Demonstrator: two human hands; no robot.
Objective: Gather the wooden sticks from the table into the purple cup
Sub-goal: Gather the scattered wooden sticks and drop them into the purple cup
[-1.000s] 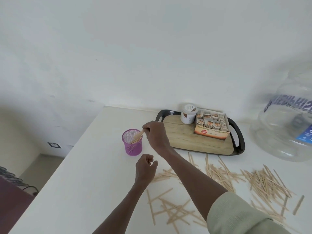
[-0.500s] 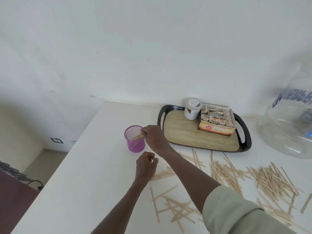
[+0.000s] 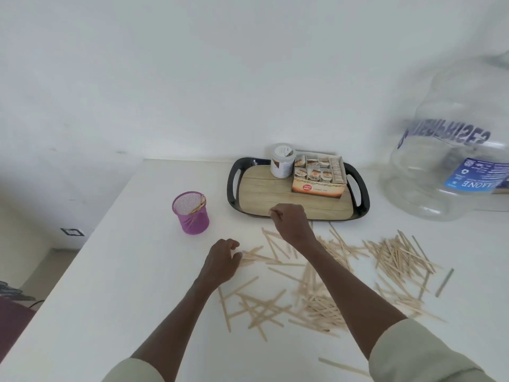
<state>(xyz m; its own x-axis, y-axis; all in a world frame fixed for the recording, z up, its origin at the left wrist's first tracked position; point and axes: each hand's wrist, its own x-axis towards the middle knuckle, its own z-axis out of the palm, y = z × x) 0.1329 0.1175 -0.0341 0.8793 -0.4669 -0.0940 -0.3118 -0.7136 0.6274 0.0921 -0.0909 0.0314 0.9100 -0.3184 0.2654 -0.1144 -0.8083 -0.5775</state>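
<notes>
The purple mesh cup (image 3: 191, 216) stands on the white table, with a few wooden sticks (image 3: 199, 205) leaning on its right rim. Many more wooden sticks (image 3: 319, 304) lie scattered over the table's near and right parts. My right hand (image 3: 290, 223) hovers right of the cup, just before the tray, with its fingers curled and nothing visible in them. My left hand (image 3: 222, 260) rests low on the table below the cup. Its curled fingertips touch the ends of some sticks (image 3: 252, 256); whether it grips them is hidden.
A black-rimmed tray (image 3: 232, 186) at the back holds a white jar (image 3: 281, 164) and an open tea box (image 3: 318, 180). A large clear water bottle (image 3: 451, 150) lies at the right. The table's left edge (image 3: 82, 271) drops to the floor.
My right hand let its sticks go into the cup and drew back to the right. My left hand went down to the sticks on the table.
</notes>
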